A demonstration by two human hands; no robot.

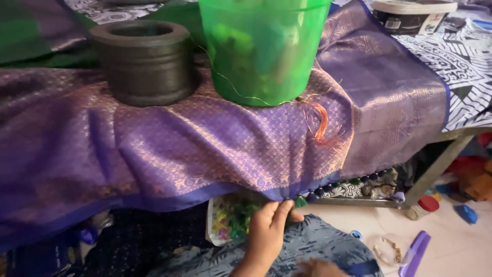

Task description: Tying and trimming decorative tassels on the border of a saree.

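The left hand (267,228) pinches the hanging blue border of the purple gold-patterned silk cloth (215,138) draped over the tabletop edge, beside small tassels (311,196). The right hand (319,268) is cut off below, its grip unclear.

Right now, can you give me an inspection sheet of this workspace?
Surface: table edge draped with purple brocade fabric.
Job's things: fabric hem with small tassels.
Clutter: dark stone mortar, green plastic bucket, white tub, bead packet.
Fingers: left hand pinches the hem; right hand barely in view.
Cables: nothing seen; loose orange threads.
Surroundings: floor with purple comb, red-lidded jar.
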